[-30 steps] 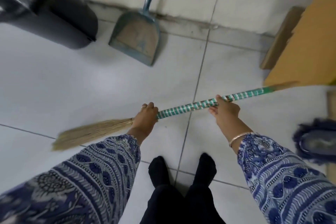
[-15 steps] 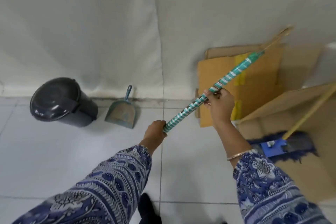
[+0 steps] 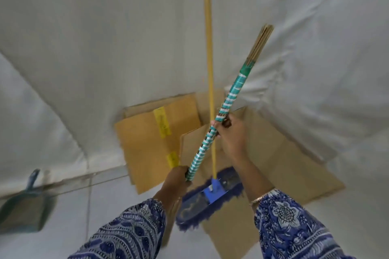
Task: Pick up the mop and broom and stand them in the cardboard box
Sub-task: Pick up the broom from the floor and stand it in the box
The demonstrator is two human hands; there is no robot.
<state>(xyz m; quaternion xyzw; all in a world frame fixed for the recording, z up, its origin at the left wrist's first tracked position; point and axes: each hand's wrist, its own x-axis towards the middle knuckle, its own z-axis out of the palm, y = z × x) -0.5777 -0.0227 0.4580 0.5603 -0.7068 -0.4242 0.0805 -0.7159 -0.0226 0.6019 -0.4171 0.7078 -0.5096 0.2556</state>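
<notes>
While both hands close around the broom (image 3: pixel 212 132), its green-and-white wrapped handle runs tilted from lower left to upper right, above the open cardboard box (image 3: pixel 284 162). The left hand (image 3: pixel 174 185) makes the lower grip, fingers curled tight around the bottom of the wrapped stretch; the broom's brush end below that grip is hidden behind the hand and sleeve. The right hand (image 3: pixel 229 132) makes the upper grip, farther up the handle, its fingers wrapped fully round the shaft. Above the upper grip the wrapping carries on to a green band, and past that a bundle of bare tan sticks pokes out toward the white cloth backdrop (image 3: pixel 105 48).

Just beyond the handle, between the two grips, the mop's yellow pole (image 3: pixel 208 48) rises nearly upright and crosses behind the broom. The mop head (image 3: pixel 210 200), blue with a dark fringe, lies inside the box below and between the grips, close under the left hand.

Left of the upper grip, flattened cardboard sheets (image 3: pixel 147 143) with strips of yellow tape lean against the backdrop. Far left of the lower grip, a teal dustpan (image 3: pixel 23 210) stands blurred on the pale tiled floor (image 3: pixel 84 216) by the foot of the cloth. Blue patterned sleeves (image 3: pixel 294 227) cover both forearms, and a thin bangle (image 3: pixel 260 197) sits on the right wrist.
</notes>
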